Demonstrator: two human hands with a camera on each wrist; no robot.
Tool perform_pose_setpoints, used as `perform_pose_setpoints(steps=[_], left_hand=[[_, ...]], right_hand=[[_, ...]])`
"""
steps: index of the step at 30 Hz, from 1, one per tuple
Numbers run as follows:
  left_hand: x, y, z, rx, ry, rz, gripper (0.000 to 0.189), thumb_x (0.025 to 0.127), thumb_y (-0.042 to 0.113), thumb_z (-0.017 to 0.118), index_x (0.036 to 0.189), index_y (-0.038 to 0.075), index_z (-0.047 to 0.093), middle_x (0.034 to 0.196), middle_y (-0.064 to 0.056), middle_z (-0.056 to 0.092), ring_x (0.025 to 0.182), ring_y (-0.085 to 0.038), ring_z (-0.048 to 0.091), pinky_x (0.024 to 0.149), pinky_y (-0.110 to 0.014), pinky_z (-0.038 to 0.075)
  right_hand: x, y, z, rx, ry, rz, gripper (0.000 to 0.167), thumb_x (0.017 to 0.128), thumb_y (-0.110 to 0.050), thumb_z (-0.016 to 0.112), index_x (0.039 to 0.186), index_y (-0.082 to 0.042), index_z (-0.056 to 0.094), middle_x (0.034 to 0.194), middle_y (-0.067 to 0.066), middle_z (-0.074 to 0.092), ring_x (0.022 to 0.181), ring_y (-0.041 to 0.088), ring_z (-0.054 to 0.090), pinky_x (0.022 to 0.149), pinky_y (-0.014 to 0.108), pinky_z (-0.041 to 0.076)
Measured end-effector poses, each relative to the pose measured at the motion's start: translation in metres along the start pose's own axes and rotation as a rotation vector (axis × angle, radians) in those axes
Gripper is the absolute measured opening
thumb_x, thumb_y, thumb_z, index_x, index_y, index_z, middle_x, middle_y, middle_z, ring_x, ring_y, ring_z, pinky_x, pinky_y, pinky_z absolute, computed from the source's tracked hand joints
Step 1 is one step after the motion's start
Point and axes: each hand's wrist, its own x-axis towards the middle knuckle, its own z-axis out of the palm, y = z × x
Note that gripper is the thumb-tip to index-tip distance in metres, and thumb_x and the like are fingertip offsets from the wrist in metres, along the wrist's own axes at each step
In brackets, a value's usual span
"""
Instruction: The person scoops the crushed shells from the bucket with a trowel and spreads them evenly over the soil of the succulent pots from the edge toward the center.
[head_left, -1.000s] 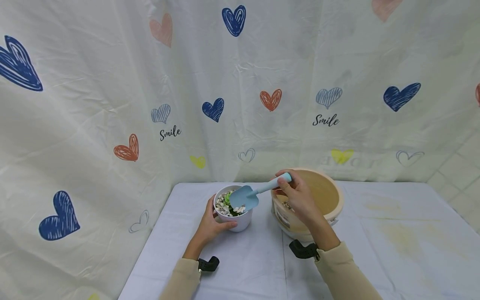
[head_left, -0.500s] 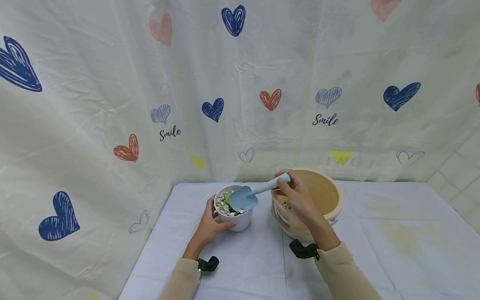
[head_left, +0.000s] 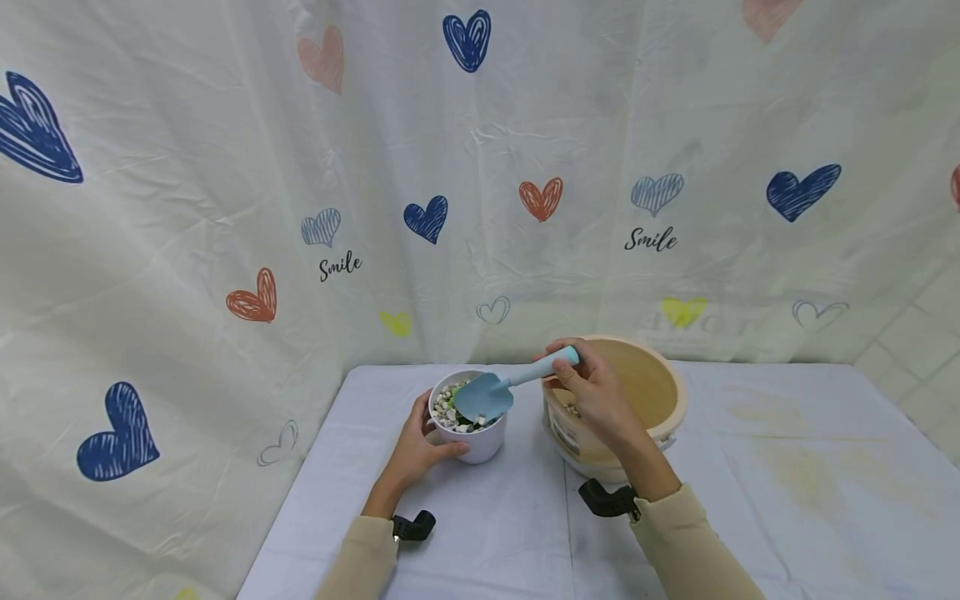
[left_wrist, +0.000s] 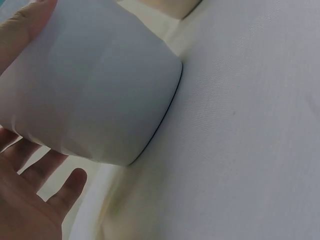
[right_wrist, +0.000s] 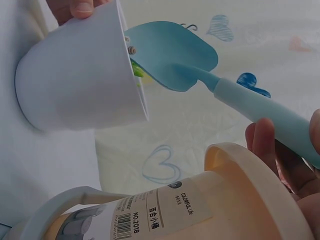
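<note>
My left hand [head_left: 414, 450] grips a white flower pot [head_left: 483, 448] that stands on the table, thumb on the near side and fingers round the left. Light pebbles [head_left: 444, 407] fill the top of the pot, with a bit of green plant [right_wrist: 137, 69] among them. In my right hand [head_left: 598, 398] is a light blue trowel [head_left: 483, 398], held by its handle [right_wrist: 265, 107] between thumb and fingers. The trowel's blade tilts down over the pot's mouth, hiding part of the pebbles. In the right wrist view, small pebbles show between the blade tip and the pot's rim.
A peach-coloured bucket [head_left: 663, 383] with a label [right_wrist: 150, 212] stands right of the pot, under my right hand, with some loose material [head_left: 572, 409] inside. A white cloth [head_left: 750, 500] covers the table. Behind hangs a curtain [head_left: 480, 150] printed with hearts.
The trowel has slid slightly to the left over the pot with my right hand. Less of the green plant shows and more pebbles lie around it. My left hand keeps its hold on the pot.
</note>
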Motion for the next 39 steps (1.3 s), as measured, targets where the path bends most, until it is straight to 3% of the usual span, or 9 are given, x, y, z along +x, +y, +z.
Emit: perform_pose_setpoints(steps=[8,15,20,25,31,39], left_hand=[[-0.0004,0.0019,-0.0032,0.024,-0.014,0.012,0.106,0.070,0.021,0.096,0.156,0.024,0.034,0.156,-0.001,0.046,0.143,-0.029,0.047,0.118,-0.053,0.037],[-0.0006,0.0043,-0.0053,0.021,-0.035,0.013,0.107,0.071,0.022,0.095,0.158,0.024,0.033,0.158,-0.002,0.044,0.146,-0.029,0.044,0.118,-0.053,0.036],[-0.0015,0.0042,-0.0059,0.017,-0.040,0.001,0.107,0.072,0.023,0.095,0.159,0.025,0.032,0.159,-0.002,0.043,0.145,-0.030,0.044,0.118,-0.056,0.035],[-0.0015,0.0028,-0.0066,0.014,-0.051,0.009,0.106,0.073,0.024,0.094,0.159,0.025,0.031,0.159,-0.002,0.043,0.143,-0.031,0.045,0.117,-0.057,0.036],[-0.0011,0.0042,-0.0075,0.015,-0.057,-0.002,0.107,0.072,0.025,0.095,0.158,0.027,0.032,0.159,-0.002,0.043,0.144,-0.031,0.045,0.118,-0.057,0.036],[-0.0010,0.0043,-0.0084,0.022,-0.059,-0.002,0.108,0.072,0.026,0.095,0.159,0.025,0.031,0.159,-0.003,0.043,0.144,-0.030,0.045,0.118,-0.056,0.036]], right_hand=[[-0.0009,-0.0009,0.0008,0.023,-0.022,-0.021,0.029,0.107,-0.015,0.052,0.129,0.004,0.052,0.115,-0.008,0.070,0.107,0.018,0.065,0.091,0.026,0.058],[0.0002,0.0026,-0.0003,0.078,0.009,-0.060,0.032,0.107,-0.016,0.052,0.129,0.007,0.049,0.118,0.001,0.073,0.105,0.014,0.067,0.089,0.027,0.059],[-0.0006,0.0027,-0.0009,0.099,0.024,-0.059,0.032,0.107,-0.020,0.052,0.128,0.003,0.051,0.117,-0.001,0.072,0.102,0.015,0.068,0.089,0.026,0.059],[-0.0008,0.0031,-0.0013,0.133,0.058,-0.044,0.026,0.107,-0.023,0.053,0.126,-0.005,0.053,0.118,0.000,0.072,0.103,0.015,0.067,0.089,0.027,0.059],[-0.0008,0.0014,-0.0009,0.170,0.121,-0.021,0.031,0.107,-0.024,0.052,0.129,-0.002,0.050,0.118,0.000,0.072,0.106,0.013,0.068,0.091,0.027,0.059],[-0.0007,-0.0013,-0.0016,0.188,0.188,0.002,0.025,0.107,-0.027,0.050,0.125,-0.010,0.053,0.116,-0.002,0.071,0.103,0.013,0.070,0.089,0.026,0.059]])
